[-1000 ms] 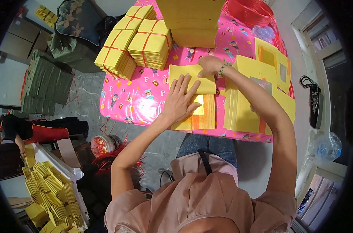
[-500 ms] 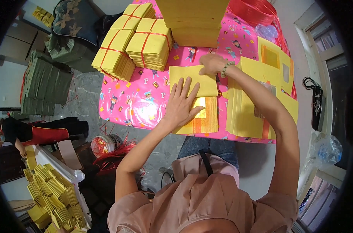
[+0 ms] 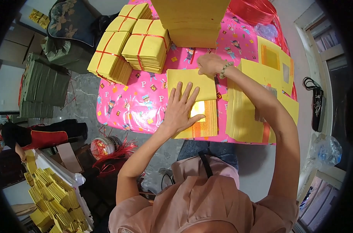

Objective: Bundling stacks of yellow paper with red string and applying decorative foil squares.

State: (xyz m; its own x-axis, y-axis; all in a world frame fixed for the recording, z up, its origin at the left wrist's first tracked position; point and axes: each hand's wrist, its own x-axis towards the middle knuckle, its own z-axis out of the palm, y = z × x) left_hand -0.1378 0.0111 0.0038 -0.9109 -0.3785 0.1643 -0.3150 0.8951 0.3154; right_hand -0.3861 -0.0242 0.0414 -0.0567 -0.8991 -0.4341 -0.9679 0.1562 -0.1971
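Note:
My left hand (image 3: 181,110) lies flat with its fingers spread on a yellow paper sheet (image 3: 203,87), folded over at its far half. Below the fold, a gold square (image 3: 199,110) with orange bands shows on the paper. At the far right corner of the sheet is my right hand (image 3: 211,65), a beaded bracelet (image 3: 227,70) on its wrist. Its fingers are curled in and the thumb touches the paper; what they hold, if anything, is hidden. To the right, partly under my right forearm, lies a thick stack of yellow paper (image 3: 244,112).
Yellow bundles (image 3: 146,42) tied with red string stand at the back left of the pink patterned tablecloth (image 3: 130,105). A tall yellow paper block (image 3: 192,23) rises at the back. Red string (image 3: 254,11) lies at the far right. Another person (image 3: 48,134) is at a paper-covered table, left.
The whole view has shifted slightly. Both hands keep nearly the same places on the folded paper, the left one still flat, the right one still curled at the far corner.

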